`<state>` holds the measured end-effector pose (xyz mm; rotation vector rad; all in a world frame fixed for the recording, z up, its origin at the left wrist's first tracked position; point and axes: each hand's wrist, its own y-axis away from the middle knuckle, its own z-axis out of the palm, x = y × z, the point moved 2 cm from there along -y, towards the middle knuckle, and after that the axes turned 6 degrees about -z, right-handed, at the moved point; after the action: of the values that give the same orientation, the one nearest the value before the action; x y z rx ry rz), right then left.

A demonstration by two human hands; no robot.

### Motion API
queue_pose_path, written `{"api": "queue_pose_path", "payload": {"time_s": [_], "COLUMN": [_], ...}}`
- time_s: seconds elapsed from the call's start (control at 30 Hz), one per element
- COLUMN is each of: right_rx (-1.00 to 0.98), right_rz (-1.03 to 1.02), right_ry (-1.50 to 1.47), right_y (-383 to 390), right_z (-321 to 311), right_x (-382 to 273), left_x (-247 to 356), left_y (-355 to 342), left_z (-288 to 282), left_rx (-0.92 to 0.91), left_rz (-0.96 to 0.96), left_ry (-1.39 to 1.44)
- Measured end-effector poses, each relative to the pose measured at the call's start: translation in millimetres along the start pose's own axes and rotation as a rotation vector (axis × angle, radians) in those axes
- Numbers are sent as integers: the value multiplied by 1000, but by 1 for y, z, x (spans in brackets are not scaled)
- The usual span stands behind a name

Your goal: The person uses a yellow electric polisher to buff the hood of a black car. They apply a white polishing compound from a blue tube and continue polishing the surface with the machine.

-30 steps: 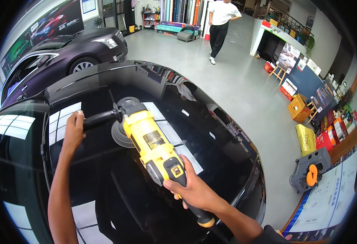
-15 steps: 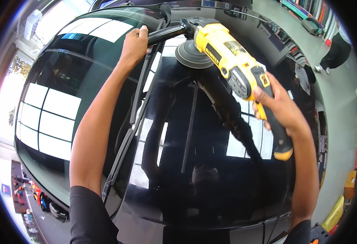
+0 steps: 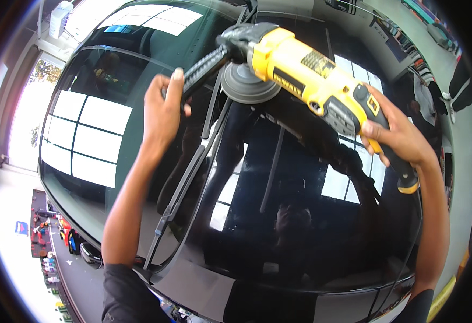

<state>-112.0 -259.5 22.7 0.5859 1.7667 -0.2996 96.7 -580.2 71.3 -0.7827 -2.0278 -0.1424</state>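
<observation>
Yellow polisher (image 3: 295, 62), one, upper centre of frame, over one black hood (image 3: 300, 247); left hand (image 3: 163, 110), fingers clasping one side handle (image 3: 206, 67); right hand (image 3: 400, 132), fingers clasping one rear grip (image 3: 403, 169).

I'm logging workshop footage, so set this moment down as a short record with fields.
Tool: yellow polisher
Left hand: closed on its black side handle
Right hand: wrapped around its rear grip
Pad: round, grey; contact with the surface unclear
Surface: glossy black car hood
Alongside: windshield, wiper
</observation>
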Motion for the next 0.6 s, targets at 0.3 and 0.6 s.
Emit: {"api": "queue_pose_path", "payload": {"time_s": [0.3, 0.6], "right_rx": [-223, -198], "right_rz": [-87, -116], "right_ry": [142, 196], "right_y": [78, 105], "right_z": [24, 3], "right_x": [-2, 18], "left_x": [-16, -7], "left_y": [191, 212], "left_z": [-53, -36], "left_rx": [104, 55], "left_rz": [-26, -37], "left_ry": [13, 36]}}
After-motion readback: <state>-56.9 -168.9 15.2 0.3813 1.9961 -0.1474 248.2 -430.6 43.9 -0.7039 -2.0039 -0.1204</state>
